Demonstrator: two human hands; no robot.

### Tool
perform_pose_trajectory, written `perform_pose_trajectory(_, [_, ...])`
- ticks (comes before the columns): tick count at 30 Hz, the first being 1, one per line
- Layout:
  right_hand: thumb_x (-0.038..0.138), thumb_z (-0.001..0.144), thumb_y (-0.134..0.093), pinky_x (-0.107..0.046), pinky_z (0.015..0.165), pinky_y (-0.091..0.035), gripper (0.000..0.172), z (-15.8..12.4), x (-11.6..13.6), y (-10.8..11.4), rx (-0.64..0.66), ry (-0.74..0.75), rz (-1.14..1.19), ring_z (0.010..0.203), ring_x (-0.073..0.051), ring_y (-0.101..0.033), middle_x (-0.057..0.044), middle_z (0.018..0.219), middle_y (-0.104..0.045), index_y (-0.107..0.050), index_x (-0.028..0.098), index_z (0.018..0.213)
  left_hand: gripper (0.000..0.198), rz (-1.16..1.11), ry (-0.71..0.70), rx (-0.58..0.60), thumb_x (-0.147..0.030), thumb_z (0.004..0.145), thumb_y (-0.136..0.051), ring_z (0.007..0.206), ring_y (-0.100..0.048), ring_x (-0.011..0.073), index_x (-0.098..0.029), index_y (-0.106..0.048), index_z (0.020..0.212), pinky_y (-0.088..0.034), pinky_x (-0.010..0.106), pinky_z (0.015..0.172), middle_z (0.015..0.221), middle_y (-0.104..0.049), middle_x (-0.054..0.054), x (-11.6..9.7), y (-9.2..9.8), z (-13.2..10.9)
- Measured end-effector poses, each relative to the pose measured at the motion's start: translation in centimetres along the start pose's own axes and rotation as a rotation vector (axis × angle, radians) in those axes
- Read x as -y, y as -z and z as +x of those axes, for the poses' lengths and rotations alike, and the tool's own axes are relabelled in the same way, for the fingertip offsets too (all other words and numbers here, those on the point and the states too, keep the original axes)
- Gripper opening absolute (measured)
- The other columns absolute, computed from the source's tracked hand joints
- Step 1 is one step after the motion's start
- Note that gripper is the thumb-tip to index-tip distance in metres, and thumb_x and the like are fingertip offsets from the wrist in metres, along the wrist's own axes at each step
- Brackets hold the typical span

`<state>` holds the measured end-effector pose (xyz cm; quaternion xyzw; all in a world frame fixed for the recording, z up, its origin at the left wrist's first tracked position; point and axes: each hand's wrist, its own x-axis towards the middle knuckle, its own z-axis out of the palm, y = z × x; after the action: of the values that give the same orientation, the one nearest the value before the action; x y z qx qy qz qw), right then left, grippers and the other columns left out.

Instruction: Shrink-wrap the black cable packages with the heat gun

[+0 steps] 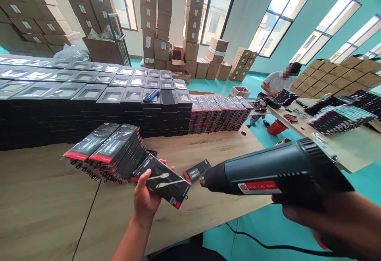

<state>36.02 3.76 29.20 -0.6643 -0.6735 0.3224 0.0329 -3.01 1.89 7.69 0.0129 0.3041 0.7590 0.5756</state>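
Note:
My left hand (145, 199) holds a flat black cable package (163, 180) with a red end strip, raised just above the wooden table (50, 205). My right hand (336, 217) grips a dark blue-grey heat gun (276, 171) with a red label. Its nozzle points left, a short gap from the package's right edge. A fanned pile of the same black packages (110, 150) lies just left of my left hand. One single package (196, 170) lies flat on the table under the nozzle.
Long stacks of black boxed goods (89, 106) fill the back of the table, a blue cutter (151, 95) on top. Another person (278, 82) works at a second table (351, 146) on the right. Brown cartons (190, 27) are stacked behind. The gun's cable (268, 246) trails over the teal floor.

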Motion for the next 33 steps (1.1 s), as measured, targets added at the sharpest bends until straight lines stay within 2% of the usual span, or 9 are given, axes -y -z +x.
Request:
perform_pose_trajectory(2, [0.088,0.073,-0.067,-0.04,0.046,-0.059,0.06,0.8,-0.1,0.5,0.135,-0.018,0.051,0.051,-0.029,-0.064,0.0,0.058,-0.067,-0.072,0.038,0.107,0.053,-0.061,-0.04,0.094,-0.037,0.084,-0.075,0.109,-0.076,0.0281,-0.027,-0.067,0.136,-0.057,0.051,0.108,0.112,-0.081,0.004,0.2,0.9,0.7])
perform_pose_trajectory(7, [0.079,0.076,-0.076,-0.027,0.05,-0.056,0.059,1.1,-0.3,0.9,0.28,-0.015,0.177,0.066,-0.02,-0.063,-0.004,0.112,-0.079,-0.067,0.04,0.119,0.062,-0.149,-0.058,0.28,-0.042,0.083,-0.075,0.108,-0.077,0.0248,-0.033,-0.062,0.143,-0.061,0.045,0.102,0.111,-0.082,0.002,1.0,2.8,2.0])
perform_pose_trajectory(12, [0.084,0.075,-0.072,-0.025,0.034,-0.034,0.058,0.6,-0.3,1.2,0.272,-0.055,0.176,0.044,-0.015,-0.04,0.004,0.06,-0.058,-0.073,0.038,0.111,0.063,-0.156,0.039,0.422,-0.043,0.09,-0.069,0.113,-0.075,0.0249,-0.036,-0.055,0.151,-0.057,0.048,0.109,0.114,-0.082,0.001,0.4,2.6,2.0])
perform_pose_trajectory(16, [0.084,0.076,-0.07,-0.039,0.058,-0.059,0.054,0.7,-3.4,2.2,0.172,-0.023,0.044,0.067,-0.028,-0.067,-0.001,0.078,-0.076,-0.075,0.04,0.106,0.081,-0.222,0.17,0.562,-0.073,0.095,-0.053,0.146,-0.055,0.0358,-0.029,-0.044,0.162,-0.047,0.059,0.118,0.156,-0.062,0.012,0.1,1.2,0.7])
perform_pose_trajectory(19, [0.089,0.073,-0.065,-0.047,0.057,-0.06,0.059,1.4,-4.5,2.0,0.165,-0.076,-0.057,0.062,-0.034,-0.069,-0.002,0.058,-0.07,-0.079,0.041,0.103,0.083,-0.244,0.32,0.628,-0.079,0.1,-0.032,0.153,-0.046,0.039,-0.023,-0.05,0.159,-0.04,0.064,0.122,0.168,-0.046,0.013,1.8,0.9,-1.0])
perform_pose_trajectory(22, [0.091,0.075,-0.059,-0.048,0.055,-0.061,0.059,2.4,-1.7,0.6,0.027,-0.032,-0.038,0.057,-0.034,-0.068,-0.001,0.052,-0.067,-0.079,0.038,0.093,0.067,-0.166,0.408,0.52,-0.059,0.109,-0.028,0.138,-0.063,0.0382,-0.018,-0.064,0.147,-0.048,0.062,0.115,0.159,-0.056,0.016,4.3,1.3,-2.1])
perform_pose_trajectory(27, [0.056,0.088,-0.072,-0.038,0.08,-0.068,0.038,3.4,5.9,-1.7,0.021,0.512,0.03,0.092,-0.03,-0.079,0.0,0.114,-0.084,-0.074,0.036,0.12,0.053,0.017,0.558,0.283,-0.054,0.105,-0.049,0.089,-0.082,0.0345,-0.012,-0.079,0.118,-0.063,0.044,0.082,0.109,-0.083,0.017,6.4,2.2,-2.9])
perform_pose_trajectory(30, [0.037,0.089,-0.066,-0.04,0.085,-0.067,0.028,3.4,7.3,-1.6,0.1,0.706,-0.042,0.091,-0.03,-0.078,-0.002,0.113,-0.084,-0.079,0.036,0.113,0.054,0.042,0.583,0.176,-0.057,0.104,-0.051,0.084,-0.082,0.0311,-0.011,-0.08,0.106,-0.062,0.038,0.073,0.094,-0.084,0.016,6.3,2.1,-3.4])
perform_pose_trajectory(33, [0.041,0.09,-0.068,-0.046,0.094,-0.066,0.034,3.4,6.7,-1.1,0.04,0.742,-0.127,0.095,-0.034,-0.078,-0.004,0.112,-0.085,-0.077,0.041,0.122,0.061,0.048,0.65,0.121,-0.063,0.103,-0.049,0.084,-0.082,0.0285,-0.01,-0.078,0.108,-0.062,0.034,0.067,0.108,-0.083,0.017,5.8,1.7,-3.8])
